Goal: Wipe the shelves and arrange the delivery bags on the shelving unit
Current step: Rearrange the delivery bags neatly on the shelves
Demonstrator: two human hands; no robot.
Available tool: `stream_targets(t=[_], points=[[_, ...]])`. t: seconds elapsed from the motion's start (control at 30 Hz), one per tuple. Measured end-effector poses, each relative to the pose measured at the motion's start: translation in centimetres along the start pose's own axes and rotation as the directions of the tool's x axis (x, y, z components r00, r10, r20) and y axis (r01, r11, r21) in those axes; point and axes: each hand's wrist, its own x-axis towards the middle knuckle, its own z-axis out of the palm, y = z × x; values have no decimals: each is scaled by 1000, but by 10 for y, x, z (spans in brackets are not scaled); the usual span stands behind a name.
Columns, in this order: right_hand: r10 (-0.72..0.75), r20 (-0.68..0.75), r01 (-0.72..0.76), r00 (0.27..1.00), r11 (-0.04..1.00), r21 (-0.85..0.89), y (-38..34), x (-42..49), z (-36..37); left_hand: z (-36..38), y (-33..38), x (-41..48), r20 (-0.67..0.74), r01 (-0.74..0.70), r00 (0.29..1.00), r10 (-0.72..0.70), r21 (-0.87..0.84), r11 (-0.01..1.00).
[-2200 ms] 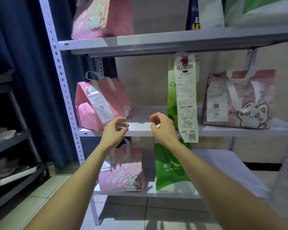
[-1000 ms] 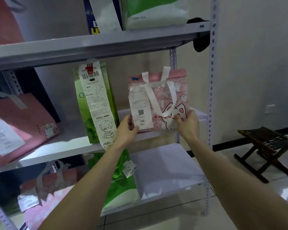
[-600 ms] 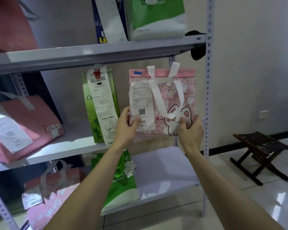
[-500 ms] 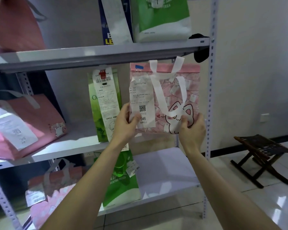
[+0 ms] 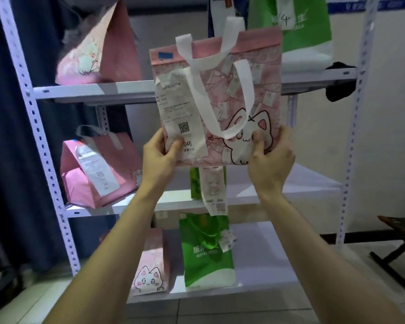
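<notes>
A pink cat-print delivery bag (image 5: 255, 90) with white handles and a receipt is held up in the air in front of the white shelving unit (image 5: 91, 92). My left hand (image 5: 158, 157) grips its lower left corner, thumb on the receipt. My right hand (image 5: 270, 155) grips its lower right corner over the cat drawing. The bag hides part of the upper shelf behind it.
Other bags stand on the shelves: pink bag (image 5: 101, 52) top left, green bag (image 5: 306, 26) top right, pink bag (image 5: 96, 169) middle left, green bag (image 5: 208, 183) middle, pink cat bag (image 5: 150, 270) and green bag (image 5: 206, 251) below. A dark stool (image 5: 398, 249) stands right. Dark curtain at left.
Both hands have lifted the pink cat bag off the middle shelf's right end and raised it up and toward the unit's middle. The view has swung left.
</notes>
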Motion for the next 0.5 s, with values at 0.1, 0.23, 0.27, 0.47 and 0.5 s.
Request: stream_targets(t=[0.1,0.23,0.27,0.47,0.5], points=[[-11,46,10,999,1000,25,-15,-17,24,-34,4,0,-65,2,998,1,44,999],[30,127,-37,991,998,54,-28,-36,49,-70,2,-1,-92,-20,996,24,48,999],[34,150,-44,988,997,63,-31,-41,54,-77,2,-2,-103,-16,994,22,59,998],[49,340,-76,939,995,67,-31,-79,92,-133,-17,-17,-195,29,981,-2,136,990],[67,390,-94,918,994,51,-28,-87,98,-141,-23,-18,-214,44,977,-10,153,987]])
